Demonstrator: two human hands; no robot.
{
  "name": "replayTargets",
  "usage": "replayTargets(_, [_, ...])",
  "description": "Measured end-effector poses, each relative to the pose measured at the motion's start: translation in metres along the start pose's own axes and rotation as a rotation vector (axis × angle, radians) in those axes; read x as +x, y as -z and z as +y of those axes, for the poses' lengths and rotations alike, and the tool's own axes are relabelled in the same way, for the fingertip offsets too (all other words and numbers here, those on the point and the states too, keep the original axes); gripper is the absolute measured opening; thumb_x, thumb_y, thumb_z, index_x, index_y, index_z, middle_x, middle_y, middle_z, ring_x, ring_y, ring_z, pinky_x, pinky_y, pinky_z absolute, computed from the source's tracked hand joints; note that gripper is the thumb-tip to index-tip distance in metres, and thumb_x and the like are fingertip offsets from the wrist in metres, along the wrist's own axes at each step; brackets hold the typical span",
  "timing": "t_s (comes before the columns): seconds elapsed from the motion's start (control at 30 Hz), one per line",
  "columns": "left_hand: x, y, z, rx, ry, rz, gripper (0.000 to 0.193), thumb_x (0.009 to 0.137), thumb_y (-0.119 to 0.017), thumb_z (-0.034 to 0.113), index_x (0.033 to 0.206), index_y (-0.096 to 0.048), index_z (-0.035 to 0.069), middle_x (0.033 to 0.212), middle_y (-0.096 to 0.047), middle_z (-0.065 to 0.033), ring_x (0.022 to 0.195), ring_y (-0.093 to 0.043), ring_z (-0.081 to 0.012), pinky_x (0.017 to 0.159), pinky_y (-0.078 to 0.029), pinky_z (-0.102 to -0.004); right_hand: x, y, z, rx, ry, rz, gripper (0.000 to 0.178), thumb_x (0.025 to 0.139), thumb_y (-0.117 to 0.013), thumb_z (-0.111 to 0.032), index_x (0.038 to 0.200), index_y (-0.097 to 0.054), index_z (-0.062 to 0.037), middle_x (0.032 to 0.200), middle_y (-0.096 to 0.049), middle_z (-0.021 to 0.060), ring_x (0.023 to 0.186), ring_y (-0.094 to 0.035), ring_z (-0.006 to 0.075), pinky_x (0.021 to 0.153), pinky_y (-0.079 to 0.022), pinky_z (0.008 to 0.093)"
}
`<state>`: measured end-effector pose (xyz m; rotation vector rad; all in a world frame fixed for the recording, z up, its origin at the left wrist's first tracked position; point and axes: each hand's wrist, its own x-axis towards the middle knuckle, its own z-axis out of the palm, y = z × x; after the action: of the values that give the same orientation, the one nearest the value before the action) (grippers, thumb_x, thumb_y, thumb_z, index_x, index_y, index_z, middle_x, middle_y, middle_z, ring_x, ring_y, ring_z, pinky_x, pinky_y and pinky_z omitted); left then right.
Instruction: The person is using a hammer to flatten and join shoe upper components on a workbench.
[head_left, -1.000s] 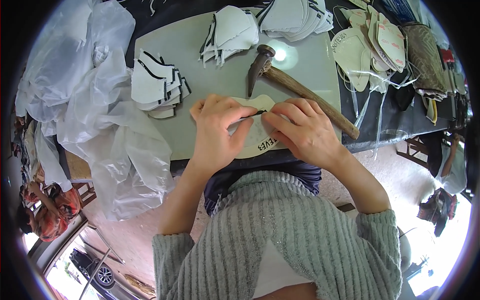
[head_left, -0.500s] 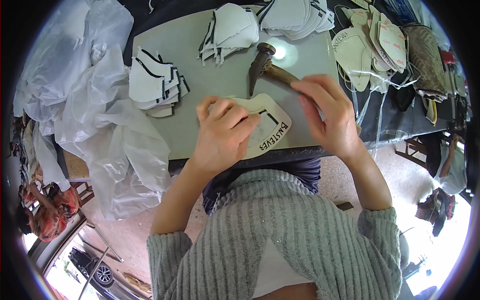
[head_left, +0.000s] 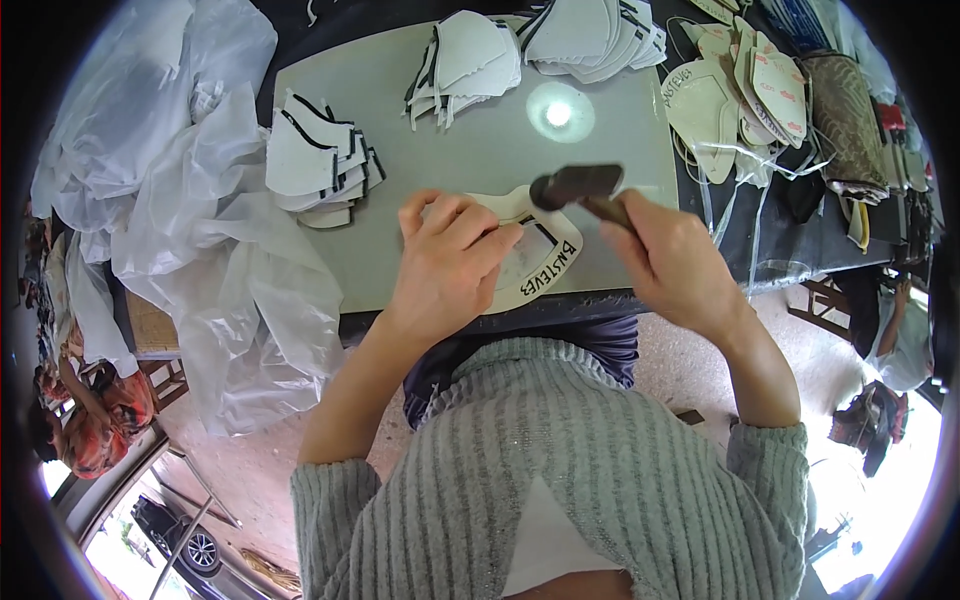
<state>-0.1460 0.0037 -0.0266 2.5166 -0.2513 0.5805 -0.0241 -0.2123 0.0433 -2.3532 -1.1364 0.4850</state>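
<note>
My right hand (head_left: 685,265) is wrapped round the wooden handle of a hammer (head_left: 590,183). The dark metal head is raised over the upper right edge of a curved cream pattern template (head_left: 556,262) with hand lettering. A short black strip (head_left: 541,231) shows in the template's cut-out. My left hand (head_left: 445,255) presses on the template's left part, its fingers bent and closed, thumb tip near the black strip. Whatever lies under these fingers is hidden. The template rests at the near edge of a grey board (head_left: 400,160).
Stacks of white cut pieces with black edging lie left (head_left: 305,165), at the back (head_left: 465,60) and back right (head_left: 590,40) on the board. Crumpled clear plastic (head_left: 230,260) covers the left side. Tied cream templates (head_left: 705,105) and a rolled patterned cloth (head_left: 845,120) sit right.
The hammer lay on the board with my right fingers at its handle. It is now lifted in my right hand, its head turned and brought nearer the template. My left hand stays in place.
</note>
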Motion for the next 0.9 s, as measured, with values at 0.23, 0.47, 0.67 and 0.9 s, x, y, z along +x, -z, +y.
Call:
replayTargets(0.23, [0.004,-0.003,0.000,-0.017,-0.037,-0.002,0.025,0.070,-0.070,0.004,0.094,-0.071,0.010,0.089,-0.059,0.0020,0.094,-0.057,-0.0185,0.094,-0.034,-0.0427,-0.005,-0.007,-0.009,-0.313,0.000,-0.048,0.027,0.097,-0.057,-0.026,0.087,-0.049,-0.0028,0.068,-0.059,0.0131,0.059,-0.064,0.0356,0.052,-0.051,0.0441])
replayTargets(0.47, [0.005,-0.002,0.004,0.093,-0.106,-0.040,0.023,0.072,-0.069,0.005,0.095,-0.071,0.007,0.089,-0.059,0.0015,0.093,-0.056,-0.0194,0.093,-0.036,-0.0407,-0.001,-0.005,-0.006,-0.302,0.029,-0.022,0.028,0.097,-0.058,-0.027,0.087,-0.049,-0.0023,0.068,-0.060,0.0125,0.057,-0.064,0.0344,0.051,-0.051,0.0428])
replayTargets(0.67, [0.005,-0.001,0.004,0.076,-0.094,-0.040,0.022,0.072,-0.069,0.004,0.094,-0.070,0.007,0.089,-0.059,0.0010,0.093,-0.056,-0.0198,0.092,-0.036,-0.0400,0.000,-0.005,-0.008,-0.338,0.048,-0.071,0.027,0.097,-0.059,-0.026,0.086,-0.050,-0.0024,0.068,-0.060,0.0129,0.057,-0.064,0.0342,0.050,-0.051,0.0426])
replayTargets(0.9, [0.006,0.000,0.003,0.077,-0.101,-0.024,0.021,0.074,-0.071,0.002,0.094,-0.070,0.009,0.088,-0.061,0.0006,0.089,-0.057,-0.0209,0.088,-0.037,-0.0398,-0.001,-0.007,-0.011,-0.363,0.029,-0.078,0.029,0.097,-0.058,-0.027,0.085,-0.050,-0.0018,0.065,-0.060,0.0135,0.057,-0.065,0.0345,0.050,-0.051,0.0423])
